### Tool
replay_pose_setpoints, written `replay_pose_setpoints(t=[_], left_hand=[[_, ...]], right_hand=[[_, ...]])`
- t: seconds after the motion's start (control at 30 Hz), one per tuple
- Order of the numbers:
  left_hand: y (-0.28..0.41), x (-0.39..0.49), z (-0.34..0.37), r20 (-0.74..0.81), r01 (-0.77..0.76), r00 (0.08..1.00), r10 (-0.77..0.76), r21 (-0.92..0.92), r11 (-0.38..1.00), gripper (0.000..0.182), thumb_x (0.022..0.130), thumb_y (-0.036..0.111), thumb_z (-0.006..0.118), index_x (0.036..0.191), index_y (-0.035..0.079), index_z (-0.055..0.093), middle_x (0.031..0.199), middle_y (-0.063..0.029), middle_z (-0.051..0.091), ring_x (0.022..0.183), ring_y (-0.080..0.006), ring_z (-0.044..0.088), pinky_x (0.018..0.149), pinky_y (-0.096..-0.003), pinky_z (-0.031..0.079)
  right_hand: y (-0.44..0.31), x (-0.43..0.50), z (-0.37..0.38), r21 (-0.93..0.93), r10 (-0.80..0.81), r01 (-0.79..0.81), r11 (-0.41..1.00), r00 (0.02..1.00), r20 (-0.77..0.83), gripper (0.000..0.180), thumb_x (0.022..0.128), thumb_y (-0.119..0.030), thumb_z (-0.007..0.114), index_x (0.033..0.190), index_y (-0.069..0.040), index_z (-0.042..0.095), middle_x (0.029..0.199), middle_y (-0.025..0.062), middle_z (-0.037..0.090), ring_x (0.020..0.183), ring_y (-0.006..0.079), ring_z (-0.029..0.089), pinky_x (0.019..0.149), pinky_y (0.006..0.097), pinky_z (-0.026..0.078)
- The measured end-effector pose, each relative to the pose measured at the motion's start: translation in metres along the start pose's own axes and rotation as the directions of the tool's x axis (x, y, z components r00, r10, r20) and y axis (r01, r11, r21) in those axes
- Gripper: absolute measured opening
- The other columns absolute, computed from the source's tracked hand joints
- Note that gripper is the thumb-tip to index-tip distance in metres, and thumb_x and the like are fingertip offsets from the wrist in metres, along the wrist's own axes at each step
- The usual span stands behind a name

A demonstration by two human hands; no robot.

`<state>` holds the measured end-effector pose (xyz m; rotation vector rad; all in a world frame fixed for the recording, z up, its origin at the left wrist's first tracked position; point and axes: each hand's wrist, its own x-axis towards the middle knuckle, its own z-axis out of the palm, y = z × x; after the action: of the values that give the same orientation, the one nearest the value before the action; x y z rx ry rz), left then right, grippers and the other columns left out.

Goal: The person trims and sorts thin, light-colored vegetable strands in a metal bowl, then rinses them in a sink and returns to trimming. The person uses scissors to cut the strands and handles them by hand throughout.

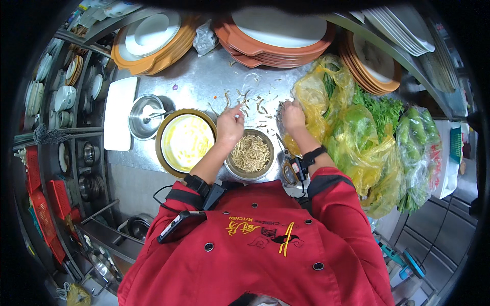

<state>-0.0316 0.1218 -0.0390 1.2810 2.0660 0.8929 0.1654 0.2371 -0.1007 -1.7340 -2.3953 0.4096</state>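
Observation:
Thin brown dried strips, some of them curled, lie scattered on the steel worktop. My left hand is among them, its fingertips at a few strips; whether it grips one is unclear. To the right, my right hand has its fingers bent down on small dark pieces, partly hidden under them. Just below and between the hands stands a round metal bowl holding many short, pale brown pieces. A pair of scissors lies beside the bowl, under my right forearm.
Left of the bowl are a yellow-stained basin, a steel bowl with a spoon and a white board. Yellow plastic bags of greens crowd the right side. Stacked orange-rimmed plates line the back. Shelving stands at left.

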Motion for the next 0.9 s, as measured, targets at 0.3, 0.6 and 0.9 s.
replay_pose_setpoints(t=[0.3,0.6,0.9], left_hand=[[0.028,-0.014,-0.01,0.079,-0.072,0.992,0.098,-0.285,0.956,0.035,0.086,0.009,0.06,0.121,0.009,0.06,0.09,-0.0058,0.062,0.066,-0.0113,0.054,0.062,-0.0253,0.047],[0.04,-0.022,-0.013,0.089,-0.287,0.946,0.311,-0.213,0.934,0.008,0.081,0.009,0.062,0.084,0.002,0.063,0.081,-0.0125,0.062,0.071,-0.0295,0.062,0.063,-0.0357,0.048],[0.043,-0.055,-0.02,-0.024,-0.554,0.831,0.555,-0.114,0.825,0.007,0.083,0.01,0.061,0.084,0.003,0.058,0.078,-0.0116,0.057,0.07,-0.0303,0.059,0.061,-0.0377,0.047]], right_hand=[[-0.023,-0.016,-0.036,0.888,0.043,-0.286,0.359,0.956,0.29,0.012,0.089,-0.012,0.06,0.088,-0.001,0.063,0.078,0.0035,0.063,0.071,0.0093,0.056,0.066,0.025,0.046],[-0.069,-0.077,-0.059,0.831,-0.091,-0.291,0.474,0.922,0.375,0.017,0.089,-0.013,0.057,0.091,0.003,0.064,0.075,0.0041,0.065,0.068,0.0085,0.057,0.065,0.0246,0.047],[-0.074,-0.089,-0.055,0.856,0.236,-0.495,0.148,0.859,0.455,0.019,0.088,-0.009,0.049,0.087,0.002,0.064,0.073,0.0037,0.062,0.066,0.0118,0.056,0.065,0.0243,0.045]])
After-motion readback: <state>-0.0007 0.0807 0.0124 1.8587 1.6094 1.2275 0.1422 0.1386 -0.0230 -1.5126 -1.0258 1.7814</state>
